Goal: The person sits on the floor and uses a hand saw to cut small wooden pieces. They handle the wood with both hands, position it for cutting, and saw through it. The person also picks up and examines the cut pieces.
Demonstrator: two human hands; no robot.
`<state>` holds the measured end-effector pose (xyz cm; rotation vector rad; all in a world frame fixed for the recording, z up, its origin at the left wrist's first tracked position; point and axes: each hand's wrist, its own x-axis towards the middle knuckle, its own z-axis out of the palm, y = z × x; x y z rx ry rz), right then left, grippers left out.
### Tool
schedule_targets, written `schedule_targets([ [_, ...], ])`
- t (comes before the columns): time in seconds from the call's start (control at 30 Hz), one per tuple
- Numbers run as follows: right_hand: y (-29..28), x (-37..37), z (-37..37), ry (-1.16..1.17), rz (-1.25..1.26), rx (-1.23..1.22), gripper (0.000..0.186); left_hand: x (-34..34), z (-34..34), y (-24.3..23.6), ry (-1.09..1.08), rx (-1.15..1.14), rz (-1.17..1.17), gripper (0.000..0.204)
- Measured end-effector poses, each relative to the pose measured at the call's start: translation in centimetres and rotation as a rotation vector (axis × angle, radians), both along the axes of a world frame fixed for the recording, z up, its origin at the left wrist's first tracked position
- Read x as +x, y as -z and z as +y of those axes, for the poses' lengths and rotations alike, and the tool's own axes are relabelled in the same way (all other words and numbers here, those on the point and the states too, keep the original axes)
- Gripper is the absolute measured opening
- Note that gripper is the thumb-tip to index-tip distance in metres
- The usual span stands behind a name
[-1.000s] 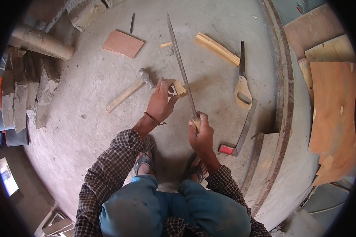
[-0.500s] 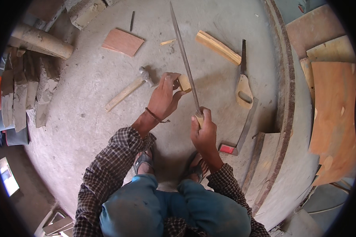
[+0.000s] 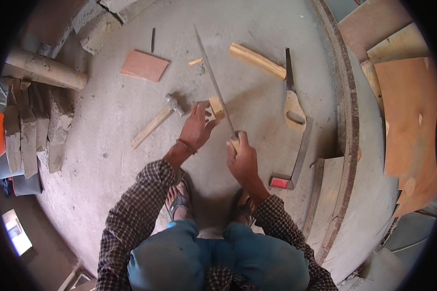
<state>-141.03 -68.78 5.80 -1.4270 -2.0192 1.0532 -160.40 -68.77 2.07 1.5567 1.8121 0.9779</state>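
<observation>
In my left hand [image 3: 195, 127] a small pale wooden block [image 3: 216, 107] is gripped between fingers and thumb, above the concrete floor. My right hand [image 3: 242, 156] is wrapped round the wooden handle of a long, thin, tapering file [image 3: 211, 75]. Its blade slants up and to the left and passes along the right side of the block; whether the two touch I cannot tell. To the left of my left hand lies a hammer [image 3: 153, 126] with a wooden handle. A handsaw [image 3: 292, 104] and a try square [image 3: 301, 153] with a red-marked stock lie to the right.
A reddish wooden piece [image 3: 144, 66], a dark thin rod [image 3: 153, 40], a wood strip [image 3: 257, 61] and a small sliver [image 3: 195, 62] lie ahead. Concrete slabs [image 3: 26, 123] stand at left. A raised edging [image 3: 349, 121] runs along the right, with plywood sheets [image 3: 412, 116] beyond.
The block and the file have moved slightly left in view, and the file's tip sits lower. The whole scene has shifted a little as the view moved. Both hands keep their hold.
</observation>
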Motion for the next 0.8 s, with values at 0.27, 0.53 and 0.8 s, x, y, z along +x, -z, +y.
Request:
schedule_targets([
  [0.27,-0.4,1.2,1.8,0.050,0.163,0.128,0.025,0.9,2.0,-2.3,-0.074,0.303,-0.129,0.055],
  [0.53,0.7,2.2,5.0,0.066,0.139,0.071,0.026,0.9,2.2,-0.6,-0.201,0.263,-0.120,0.060],
  [0.8,2.4,4.0,4.7,0.079,-0.028,-0.004,0.028,1.2,1.8,-1.7,-0.239,0.259,-0.117,0.062],
])
